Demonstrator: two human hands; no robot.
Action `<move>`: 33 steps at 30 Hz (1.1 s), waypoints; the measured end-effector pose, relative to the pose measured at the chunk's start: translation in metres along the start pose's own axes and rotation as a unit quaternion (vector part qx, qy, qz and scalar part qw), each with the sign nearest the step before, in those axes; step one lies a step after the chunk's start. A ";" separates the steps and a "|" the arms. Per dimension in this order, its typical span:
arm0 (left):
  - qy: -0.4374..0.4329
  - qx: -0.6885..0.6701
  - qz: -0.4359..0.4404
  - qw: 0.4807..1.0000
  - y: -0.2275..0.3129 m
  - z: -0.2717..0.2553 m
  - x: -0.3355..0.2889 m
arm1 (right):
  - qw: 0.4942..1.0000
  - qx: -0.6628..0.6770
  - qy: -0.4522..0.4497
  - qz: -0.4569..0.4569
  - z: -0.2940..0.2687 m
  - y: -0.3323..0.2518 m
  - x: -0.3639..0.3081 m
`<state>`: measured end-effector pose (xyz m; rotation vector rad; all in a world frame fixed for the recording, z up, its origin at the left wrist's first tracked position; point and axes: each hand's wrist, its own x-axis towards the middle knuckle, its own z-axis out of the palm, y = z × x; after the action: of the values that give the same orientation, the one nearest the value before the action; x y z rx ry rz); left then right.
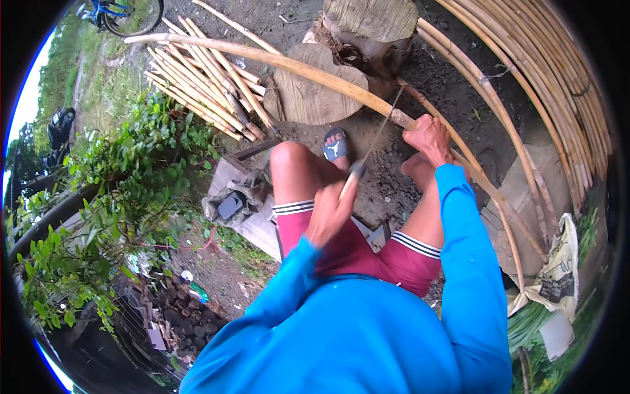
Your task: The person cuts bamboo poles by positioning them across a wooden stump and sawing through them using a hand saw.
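Head view: the left hand [330, 213] is closed around the handle of a long thin blade [379, 131], fingers fully wrapped; the blade runs toward 1 o'clock from that hand and meets a long curved bamboo pole [308, 69]. The right hand [430, 138] is closed on the same pole, at 2 o'clock from the left hand, just beside the point where the blade touches it. The pole arcs from the upper left of the view, over a round wood block [312, 98], and continues past the right hand toward 4 o'clock. A bundle of short bamboo sticks [203, 85] lies on the ground at 11 o'clock from the left hand. A stack of curved bamboo strips [558, 72] occupies the 2 o'clock sector. A sandalled foot [335, 146] rests just below the block.
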<state>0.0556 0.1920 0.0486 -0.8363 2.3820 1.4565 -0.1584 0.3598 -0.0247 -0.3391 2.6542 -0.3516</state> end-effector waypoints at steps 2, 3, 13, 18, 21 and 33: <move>0.005 -0.009 0.013 1.000 0.000 -0.012 -0.031 | 0.999 0.016 -0.028 0.016 -0.007 -0.002 0.002; -0.017 0.004 -0.032 0.999 0.004 -0.008 -0.016 | 0.998 0.031 -0.054 0.029 -0.008 -0.003 0.001; -0.008 0.011 0.023 1.000 -0.005 -0.006 0.008 | 0.998 0.014 -0.065 0.007 -0.007 0.004 0.007; 0.017 0.006 0.044 0.999 -0.003 0.001 0.006 | 0.997 0.010 -0.065 0.025 -0.007 0.001 0.000; 0.116 -0.048 0.137 0.982 -0.013 0.003 -0.025 | 0.998 0.016 -0.058 0.031 -0.008 -0.007 -0.001; 0.012 0.013 -0.031 0.999 0.013 0.002 0.034 | 0.999 0.026 -0.036 -0.003 -0.001 -0.018 0.001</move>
<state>0.0205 0.1860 0.0414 -0.9171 2.3654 1.3981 -0.1570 0.3426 -0.0188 -0.3373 2.5700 -0.4013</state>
